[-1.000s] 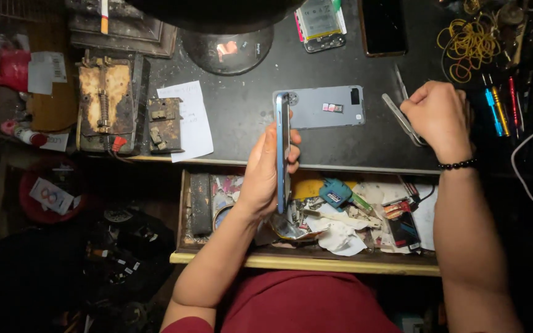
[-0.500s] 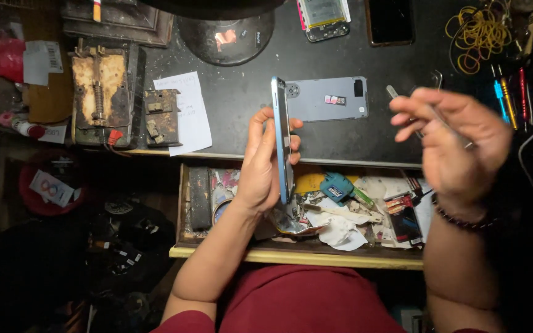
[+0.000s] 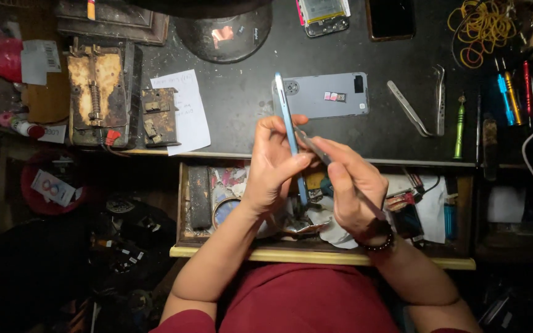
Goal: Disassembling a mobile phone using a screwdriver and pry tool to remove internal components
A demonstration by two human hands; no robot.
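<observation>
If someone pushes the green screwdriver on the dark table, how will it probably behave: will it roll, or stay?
The green screwdriver looks slim and round, so a sideways push would probably roll it on the flat dark table. It seems light for its length and stiff. The tweezers lying beside it might stop it on that side.

Glossy blue phone [image 3: 288, 132] edge catches the light, and there's a thin metal tool [image 3: 313, 147] against it. Matt grey back cover [image 3: 328, 95] on the dull dark bench [image 3: 242, 105]. Shiny steel tweezers [image 3: 424, 105], white paper note [image 3: 186, 111], rusty rough jig [image 3: 97, 92], wooden drawer [image 3: 316, 258].
</observation>
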